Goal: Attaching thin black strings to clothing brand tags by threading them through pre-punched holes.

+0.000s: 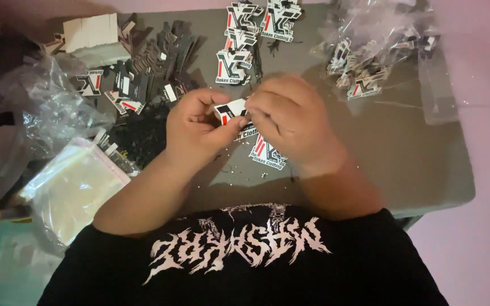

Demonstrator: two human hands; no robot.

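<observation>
While more tags are lying on the gray table (415,153), the left hand (195,131) and right hand (290,116) are pinching one small tag (231,110) together.

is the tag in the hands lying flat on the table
No, both the left hand and the right hand pinch the small tag above the grey table.

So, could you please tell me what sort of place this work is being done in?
Probably a small home or workshop packing table. Both hands, left hand and right hand, hold one die-cut tag over a grey table strewn with matching tags, clear plastic bags and black fasteners.
</observation>
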